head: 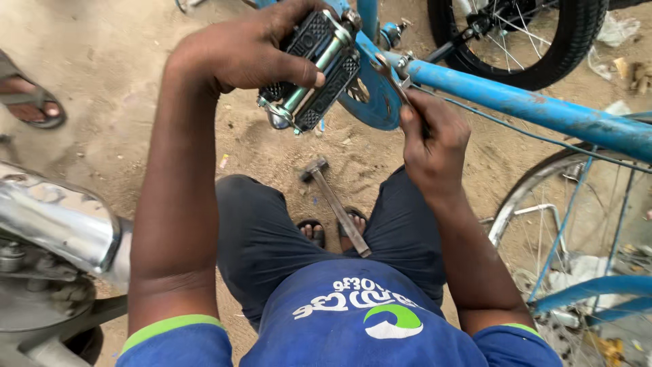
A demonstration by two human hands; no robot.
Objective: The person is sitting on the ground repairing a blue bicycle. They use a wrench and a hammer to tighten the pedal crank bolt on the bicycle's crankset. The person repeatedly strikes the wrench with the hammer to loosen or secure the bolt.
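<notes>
Head view looked down on a person crouched over an upturned blue bicycle on sandy ground. The left hand (238, 51) gripped the pedal (312, 68) — fingers wrapped over its far side, thumb pressed along the near black rubber block. The pedal sat high in the picture, just left of the blue chainguard (377, 102), tilted with its metal end cap toward the camera.

The right hand (431, 139) was closed in a fist around the handle of a spanner (390, 75), fingers pressed together on it. The spanner's open head lay up by the crank, touching the metal where the pedal arm met the frame tube (530, 105) (the exact nut was too small to tell).

A hammer (336, 204) lay on the ground between the person's knees, head away from the body, handle running down toward the sandalled feet. A wheel (523, 34) stood at top right; another rim (577, 224) with spokes was at lower right. A shiny metal part (54, 217) filled the lower left — and another person's sandalled foot (30, 102) showed at the left edge.
</notes>
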